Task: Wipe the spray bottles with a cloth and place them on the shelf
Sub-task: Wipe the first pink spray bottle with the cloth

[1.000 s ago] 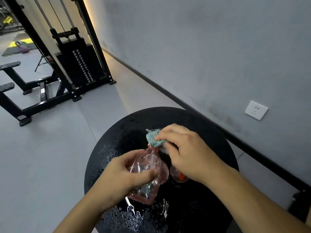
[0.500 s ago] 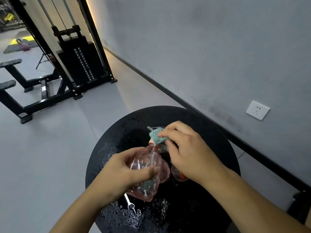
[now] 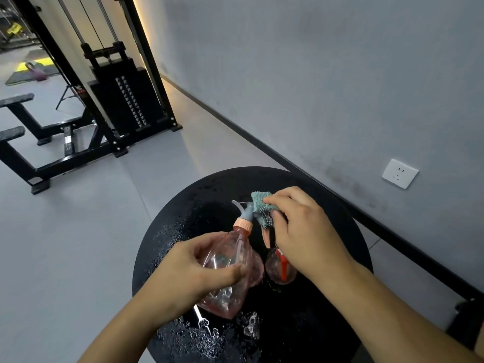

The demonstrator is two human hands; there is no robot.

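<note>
left hand [image 3: 199, 268] wrapped round pink spray bottle [image 3: 230, 268] over wet desk [image 3: 183, 210] | right hand [image 3: 301, 231] pinches cloth [image 3: 262, 208] on nozzle | tip: I'd rotate bottle, dry the trigger crevices too

Gym or fitness room. Standing against the far wall: a black cable machine [image 3: 123, 82] with a pinned weight stack [image 3: 130, 104], twin guide rods and steel cables running upward. Sitting at left: black-framed padded seats or benches [image 3: 15, 99] on bolted steel bases. Lying in the distance: a yellow-edged floor mat [image 3: 28, 72] with a purple kettlebell [image 3: 36, 74] resting on it. Covering the whole area: smooth grey flooring [image 3: 65, 231]. Running along the grey wall [image 3: 314, 74]: a dark skirting strip [image 3: 262, 142], with a white socket [image 3: 400, 173] mounted just above it. Glowing beside the machine upright: a warm vertical light strip [image 3: 142, 30].
</note>
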